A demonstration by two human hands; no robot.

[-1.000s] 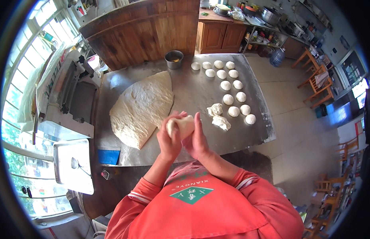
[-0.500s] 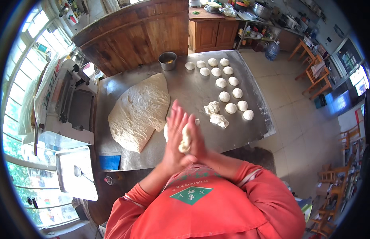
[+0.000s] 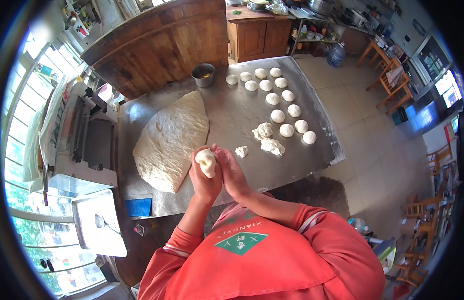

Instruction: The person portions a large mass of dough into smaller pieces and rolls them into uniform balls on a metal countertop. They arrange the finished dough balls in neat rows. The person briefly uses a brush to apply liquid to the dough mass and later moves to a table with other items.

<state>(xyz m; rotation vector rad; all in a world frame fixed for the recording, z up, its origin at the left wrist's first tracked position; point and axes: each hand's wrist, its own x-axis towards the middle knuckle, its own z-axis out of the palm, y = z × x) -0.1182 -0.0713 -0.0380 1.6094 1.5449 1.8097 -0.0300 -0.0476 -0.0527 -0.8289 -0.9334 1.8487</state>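
Note:
My left hand [image 3: 204, 184] is closed round a pale dough piece [image 3: 207, 161], and my right hand [image 3: 232, 173] presses against it, fingers curled beside the same piece. Both are over the near edge of the steel worktop [image 3: 247, 180]. A big, flat, floury dough slab [image 3: 167, 140] lies left of my hands. To the right are a small dough scrap [image 3: 241, 150], two rough lumps [image 3: 263, 130] [image 3: 272, 146] and several round dough balls [image 3: 286, 130] in loose rows.
A steel pot [image 3: 204, 75] stands at the back before a wooden panel [image 3: 157, 45]. On the left are a machine [image 3: 82, 150], a tray [image 3: 87, 230] and a blue scraper [image 3: 138, 207]. Wooden chairs [image 3: 394, 80], a water bottle [image 3: 335, 54] and cabinets [image 3: 263, 37] lie beyond.
My hands, pressed flat with fingers upward half a second ago, now curl and sit further left around the dough. A small scrap now shows on the worktop. The view has shifted slightly.

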